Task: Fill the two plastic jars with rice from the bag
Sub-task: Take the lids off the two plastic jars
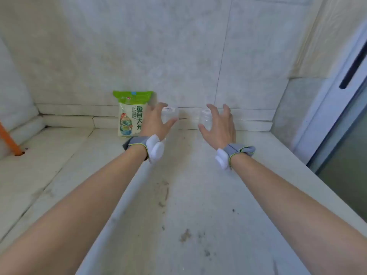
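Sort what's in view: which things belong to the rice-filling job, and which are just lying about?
Job: rice bag; left jar at the left hand; right jar at the right hand.
Lying about: orange pole; wristbands.

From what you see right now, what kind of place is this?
Probably a bare tiled corner at home, perhaps a balcony: pale stone-like wall, a sliding glass door, and a rice bag standing against the wall.
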A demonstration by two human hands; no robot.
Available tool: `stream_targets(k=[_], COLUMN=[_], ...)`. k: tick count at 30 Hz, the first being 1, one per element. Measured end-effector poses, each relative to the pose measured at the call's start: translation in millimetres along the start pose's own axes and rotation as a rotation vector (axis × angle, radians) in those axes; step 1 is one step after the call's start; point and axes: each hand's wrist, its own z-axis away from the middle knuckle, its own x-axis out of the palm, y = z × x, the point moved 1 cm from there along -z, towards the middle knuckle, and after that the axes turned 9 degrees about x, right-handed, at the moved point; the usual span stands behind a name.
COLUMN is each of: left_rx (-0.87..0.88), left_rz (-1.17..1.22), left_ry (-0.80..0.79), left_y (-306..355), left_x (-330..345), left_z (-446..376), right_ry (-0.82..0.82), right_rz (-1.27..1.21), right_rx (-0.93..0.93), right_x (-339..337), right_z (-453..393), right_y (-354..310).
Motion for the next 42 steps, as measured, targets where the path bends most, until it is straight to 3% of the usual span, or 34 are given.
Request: stream_targets(k=[11, 36, 39, 42], left_rx=[-0.006, 0.096, 0.097, 0.078], left_rz=[0.053, 0.201, 0.202, 0.212], left_ry=[-0.048, -0.081, -0.087, -0.091], left_y=[-9, 53, 49, 43], left_x=[17, -41, -41, -42], left_z=[-2, 128, 129, 129], right_ry=[-0.017, -0.036, 0.095, 0.345], right_rz=[-0.156, -0.142, -0.162, -0.243], right_rx=[0.042, 0.015, 0.034, -0.142], right_x=[20, -56, -61, -68], right_z=[-1, 131, 134, 141], right_y=[6, 5, 2, -8])
